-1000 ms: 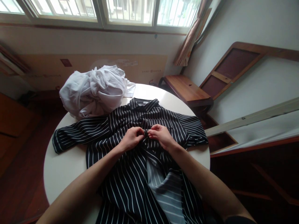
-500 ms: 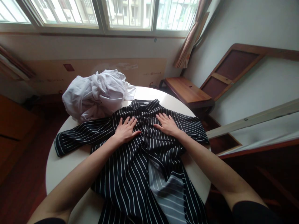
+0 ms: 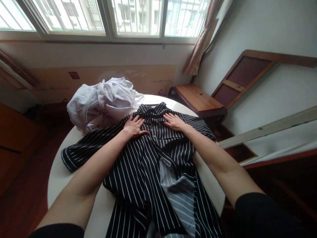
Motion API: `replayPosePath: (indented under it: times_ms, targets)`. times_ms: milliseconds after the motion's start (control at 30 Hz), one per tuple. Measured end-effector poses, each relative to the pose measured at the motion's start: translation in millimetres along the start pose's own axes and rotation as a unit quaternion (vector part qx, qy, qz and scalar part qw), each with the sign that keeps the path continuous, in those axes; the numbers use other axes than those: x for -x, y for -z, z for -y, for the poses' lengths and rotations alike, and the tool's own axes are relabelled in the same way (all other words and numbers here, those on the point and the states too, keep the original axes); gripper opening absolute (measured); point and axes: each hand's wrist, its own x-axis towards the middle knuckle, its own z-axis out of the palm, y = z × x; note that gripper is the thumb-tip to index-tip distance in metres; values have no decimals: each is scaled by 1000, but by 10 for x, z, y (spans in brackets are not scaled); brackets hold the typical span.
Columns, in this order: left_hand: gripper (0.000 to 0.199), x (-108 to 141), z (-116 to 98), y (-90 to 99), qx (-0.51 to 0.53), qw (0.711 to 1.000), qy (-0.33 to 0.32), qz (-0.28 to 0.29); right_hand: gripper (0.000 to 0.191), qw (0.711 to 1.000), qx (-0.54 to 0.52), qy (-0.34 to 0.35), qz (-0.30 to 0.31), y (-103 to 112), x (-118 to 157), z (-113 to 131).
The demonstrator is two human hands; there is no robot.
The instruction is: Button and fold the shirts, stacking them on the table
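Observation:
A black shirt with white stripes point(image 3: 138, 168) lies spread over a round white table point(image 3: 58, 185), its collar at the far side and its lower part running toward me. Flat on the chest, left of the buttons, rests my left hand point(image 3: 133, 127), fingers spread. My right hand point(image 3: 174, 122) presses flat on the other side of the chest just below the collar, fingers stretched out. Near the bottom the front is folded open, showing the paler inside of the cloth point(image 3: 179, 198). Both sleeves reach outward across the table.
A bundle of white cloth point(image 3: 101, 105) sits at the table's far left, touching the shirt. Beyond the table stands a wooden bench point(image 3: 198, 99) by the right wall. A large cardboard sheet point(image 3: 91, 76) leans under the window, and a curtain point(image 3: 198, 53) hangs at its right.
Both hands have slid away from me, toward the collar, pushing the upper cloth into small folds. The sleeves have shifted, the left one's cuff slightly inward.

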Motion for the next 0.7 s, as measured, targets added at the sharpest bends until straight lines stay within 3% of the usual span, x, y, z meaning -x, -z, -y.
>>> replayPosePath:
  times_ms: [133,233,367,467,567,633,700]
  targets:
    - [76,-93,88,44,-22,1000,10,7,59,999,34,4,-21,58,-118,-5]
    - [73,-136,99,91,-47,998,34,-7,54,993,65,-33,-93,101,-158,97]
    - [65,-84,-18,180,-70,994,66,-51,45,975,70,-92,-191,193,-87,397]
    - [56,93,-183,223,-39,992,26,-117,36,967,27,-125,-221,313,199,700]
    - [55,321,-330,173,36,987,-90,-125,35,978,-71,-103,-164,413,700,981]
    - [56,431,-376,83,71,983,-144,-86,39,986,-117,-78,-86,425,1056,1124]
    - [58,478,-373,-22,91,983,-153,-41,38,988,-145,-55,-23,394,1348,1226]
